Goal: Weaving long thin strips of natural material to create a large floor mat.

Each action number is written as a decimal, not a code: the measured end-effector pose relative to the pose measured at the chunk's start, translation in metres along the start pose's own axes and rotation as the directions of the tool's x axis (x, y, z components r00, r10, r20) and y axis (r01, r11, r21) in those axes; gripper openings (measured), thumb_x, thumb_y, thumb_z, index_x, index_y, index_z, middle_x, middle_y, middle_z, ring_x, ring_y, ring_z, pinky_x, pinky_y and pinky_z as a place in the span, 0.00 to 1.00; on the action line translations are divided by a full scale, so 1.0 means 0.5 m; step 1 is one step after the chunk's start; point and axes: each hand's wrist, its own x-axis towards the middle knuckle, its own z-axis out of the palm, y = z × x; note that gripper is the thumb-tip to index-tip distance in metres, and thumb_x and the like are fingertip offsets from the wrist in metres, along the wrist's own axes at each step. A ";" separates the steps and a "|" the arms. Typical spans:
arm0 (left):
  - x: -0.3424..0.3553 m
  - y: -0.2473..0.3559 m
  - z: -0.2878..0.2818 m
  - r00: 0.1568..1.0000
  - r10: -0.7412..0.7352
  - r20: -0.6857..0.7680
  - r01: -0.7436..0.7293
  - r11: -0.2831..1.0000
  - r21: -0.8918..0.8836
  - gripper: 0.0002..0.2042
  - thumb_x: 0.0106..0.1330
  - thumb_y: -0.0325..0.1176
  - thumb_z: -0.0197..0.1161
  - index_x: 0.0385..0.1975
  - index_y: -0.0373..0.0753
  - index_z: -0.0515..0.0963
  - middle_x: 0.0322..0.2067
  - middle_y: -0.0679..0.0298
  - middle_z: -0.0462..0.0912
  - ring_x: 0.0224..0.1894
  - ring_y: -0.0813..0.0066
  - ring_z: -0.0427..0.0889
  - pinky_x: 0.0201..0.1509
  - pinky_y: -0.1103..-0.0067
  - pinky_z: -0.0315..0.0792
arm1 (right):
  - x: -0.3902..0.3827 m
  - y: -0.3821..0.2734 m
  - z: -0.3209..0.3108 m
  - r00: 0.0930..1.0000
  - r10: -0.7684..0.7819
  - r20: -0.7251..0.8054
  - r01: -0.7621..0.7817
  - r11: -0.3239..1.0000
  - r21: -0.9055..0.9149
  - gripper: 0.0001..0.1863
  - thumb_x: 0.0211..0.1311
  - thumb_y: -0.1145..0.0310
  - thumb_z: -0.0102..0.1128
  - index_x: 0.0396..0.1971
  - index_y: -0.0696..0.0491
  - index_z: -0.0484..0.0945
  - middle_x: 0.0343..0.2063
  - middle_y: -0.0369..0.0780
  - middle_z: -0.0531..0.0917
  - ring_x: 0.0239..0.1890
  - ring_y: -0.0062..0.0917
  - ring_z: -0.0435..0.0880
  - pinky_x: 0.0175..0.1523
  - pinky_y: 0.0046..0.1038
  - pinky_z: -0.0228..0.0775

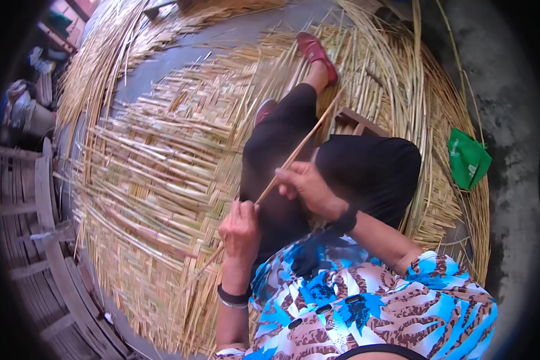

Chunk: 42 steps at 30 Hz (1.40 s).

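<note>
1. At the far left of the frame, weathered grey wooden slats (39, 264) curve along the edge, with a heap of bundled cloth and sacks (24, 108) in the upper left.
2. Right of them, a broad woven mat of flat pale-yellow reed strips (156, 180) covers the floor from the upper left down to the lower centre, its loose ends fanning outward.
3. In the lower centre, the left hand (240, 231) is closed in a fist around a long thin straw-coloured reed strip (294, 155), grip clamped on its lower part; a dark band sits on that wrist.
4. The strip runs diagonally from below this fist up toward the upper right, crossing the person's black-trousered lap.
5. Just right of centre, the right hand (306, 186) pinches the same strip higher up, fingers together on it; a black wristband (345, 221) is on its wrist.
6. In the upper centre, a dark red slipper (317, 53) sits on the outstretched foot.
7. A brown wooden low stool (359, 123) shows beside the knee.
8. At the right, a green folded bag (467, 157) lies on loose reeds.
</note>
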 end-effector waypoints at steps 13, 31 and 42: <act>0.036 0.024 -0.057 0.657 -0.130 0.743 0.753 0.052 -0.656 0.09 0.72 0.33 0.54 0.29 0.37 0.71 0.20 0.70 0.73 0.21 0.85 0.71 0.26 0.87 0.66 | -0.024 0.001 -0.039 0.950 -0.170 0.260 0.148 0.984 0.102 0.09 0.69 0.66 0.56 0.39 0.54 0.83 0.30 0.34 0.84 0.31 0.13 0.80 0.37 0.16 0.72; 0.042 0.025 0.003 0.982 -0.066 0.180 0.138 0.894 -0.426 0.05 0.65 0.28 0.61 0.30 0.35 0.73 0.18 0.65 0.69 0.19 0.79 0.68 0.23 0.79 0.62 | -0.018 0.001 -0.063 0.991 -0.018 0.135 0.022 0.999 -0.029 0.12 0.64 0.59 0.61 0.34 0.54 0.81 0.24 0.33 0.82 0.27 0.13 0.79 0.34 0.15 0.71; 0.012 -0.014 0.010 0.943 -0.113 0.312 0.278 0.784 -0.555 0.07 0.68 0.29 0.60 0.32 0.32 0.78 0.22 0.69 0.75 0.22 0.85 0.74 0.26 0.87 0.67 | -0.022 0.007 -0.060 0.965 -0.111 0.238 0.117 0.993 -0.011 0.08 0.63 0.64 0.63 0.32 0.52 0.79 0.25 0.32 0.83 0.28 0.12 0.78 0.34 0.15 0.70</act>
